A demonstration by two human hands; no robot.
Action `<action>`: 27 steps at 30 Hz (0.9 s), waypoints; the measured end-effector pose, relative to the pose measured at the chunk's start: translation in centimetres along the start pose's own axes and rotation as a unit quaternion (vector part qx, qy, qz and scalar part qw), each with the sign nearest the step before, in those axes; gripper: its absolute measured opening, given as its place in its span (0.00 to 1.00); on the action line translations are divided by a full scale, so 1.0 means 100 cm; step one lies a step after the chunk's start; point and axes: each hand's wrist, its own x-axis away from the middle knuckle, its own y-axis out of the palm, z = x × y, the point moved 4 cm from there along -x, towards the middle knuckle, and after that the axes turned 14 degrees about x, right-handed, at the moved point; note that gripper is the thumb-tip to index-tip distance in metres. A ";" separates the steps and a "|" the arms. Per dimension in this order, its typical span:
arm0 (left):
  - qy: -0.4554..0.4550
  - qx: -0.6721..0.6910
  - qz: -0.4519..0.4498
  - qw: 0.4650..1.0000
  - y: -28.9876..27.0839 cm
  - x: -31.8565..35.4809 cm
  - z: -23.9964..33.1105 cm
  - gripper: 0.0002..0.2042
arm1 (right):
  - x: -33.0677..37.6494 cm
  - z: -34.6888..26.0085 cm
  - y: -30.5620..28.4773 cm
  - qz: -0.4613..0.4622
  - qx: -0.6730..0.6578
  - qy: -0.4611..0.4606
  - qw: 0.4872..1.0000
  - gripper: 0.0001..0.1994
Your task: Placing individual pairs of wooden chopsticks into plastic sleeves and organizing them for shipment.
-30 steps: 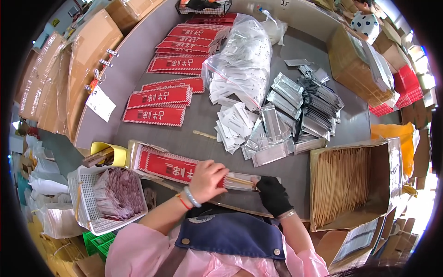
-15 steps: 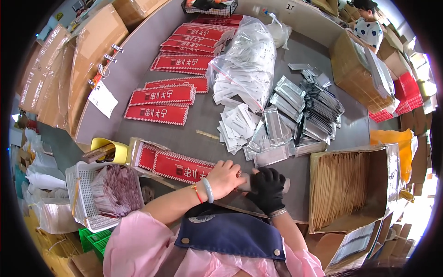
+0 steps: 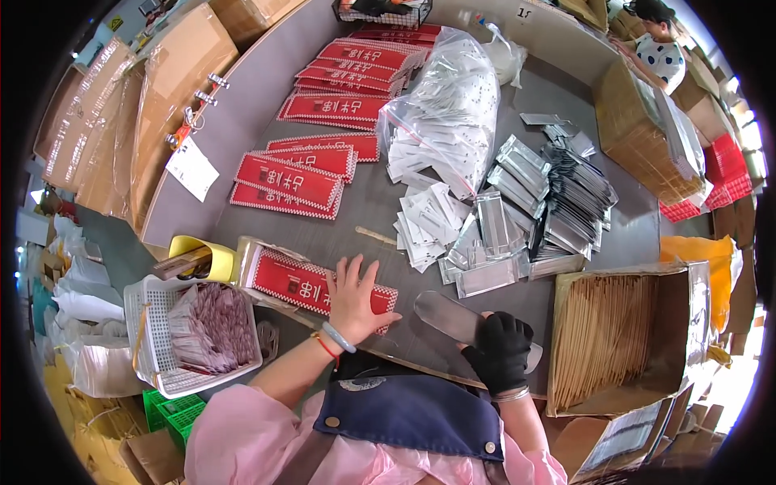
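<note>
My left hand [image 3: 353, 300] lies with fingers spread on a red printed paper sleeve [image 3: 287, 277] in a shallow cardboard tray. Around a long grey strip with a rounded end [image 3: 446, 317], probably metal or plastic, my gloved right hand [image 3: 499, 349] is closed; the strip points up and left, just above the grey table. Several red sleeves [image 3: 288, 179] lie in overlapping stacks at the far left. Flat silvery packets [image 3: 499, 225] and white packets [image 3: 428, 220] are heaped ahead of my hands.
An open carton of thin wooden sticks [image 3: 602, 335] stands at the right. Left are a white basket of purplish packets [image 3: 212, 327] and a yellow container [image 3: 212, 263]. A clear bag of white packets [image 3: 453, 105] sits at the back. Another person [image 3: 659, 56] is beyond the right partition.
My hands have parted: the left moved left and spread over the sleeve, the right drew right with the strip, exposing its rounded end. One far-left sleeve has slid and tilted. The view shifted slightly.
</note>
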 end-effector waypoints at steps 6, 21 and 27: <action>-0.005 0.087 0.043 0.995 0.012 0.008 -0.021 0.48 | -0.006 -0.010 -0.002 -0.040 0.002 -0.039 0.998 0.30; 0.043 0.122 -0.018 0.991 -0.013 -0.017 0.000 0.32 | -0.065 0.071 -0.005 0.083 0.105 0.059 0.989 0.34; 0.130 0.121 0.002 0.984 -0.004 -0.049 0.018 0.27 | -0.099 0.130 -0.009 0.001 0.278 0.030 0.960 0.17</action>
